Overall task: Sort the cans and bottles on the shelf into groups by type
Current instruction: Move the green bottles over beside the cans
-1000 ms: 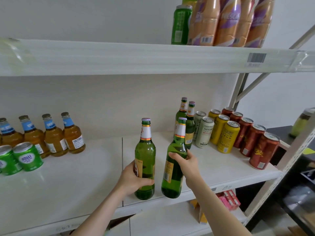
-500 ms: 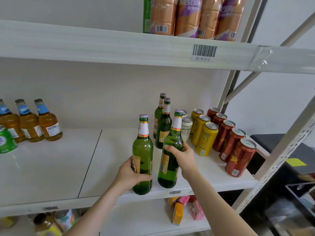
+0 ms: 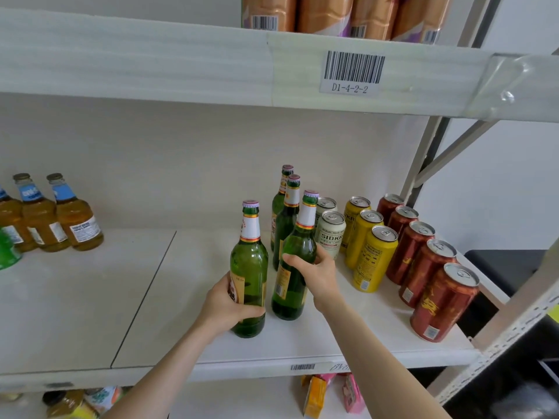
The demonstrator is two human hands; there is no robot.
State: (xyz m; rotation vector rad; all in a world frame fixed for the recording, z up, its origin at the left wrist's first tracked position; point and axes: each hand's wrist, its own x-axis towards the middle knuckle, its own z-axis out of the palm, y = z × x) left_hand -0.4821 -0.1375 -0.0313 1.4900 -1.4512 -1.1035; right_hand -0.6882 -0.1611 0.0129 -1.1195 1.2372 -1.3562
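Landmark: the white SIDKR cans [image 3: 331,234], two standing one behind the other near the back of the shelf [image 3: 90,297].

L hand [image 3: 225,306] is gripping a green bottle [image 3: 249,267] low on its body, thumb lying across the front glass, fingers going round the label. The btl is standing upright, well left of the white cans & nearer the shelf's front edge. R hand [image 3: 317,272] is wrapping round a second green bottle [image 3: 290,294] at its shoulder. This btl is leaning w/ its neck toward the white cans, just left of & in front of them. Can't tell if its base is resting on the shelf.

Right beside the white cans on their left, two more green bottles [image 3: 284,225] are standing. Just right of the white cans, yellow cans [image 3: 372,258] are lining up three in a row, w/ red cans [image 3: 423,261], five in a row, sitting further right. Far left of the white cans, amber bottles [image 3: 75,225] w/ blue neck labels are standing, a green can [image 3: 7,252] in front of them at frame edge. Above the white cans, a barcode tag [image 3: 352,71] is sticking on the upper shelf [image 3: 136,55] edge, tan bottles [image 3: 326,13] standing on top.
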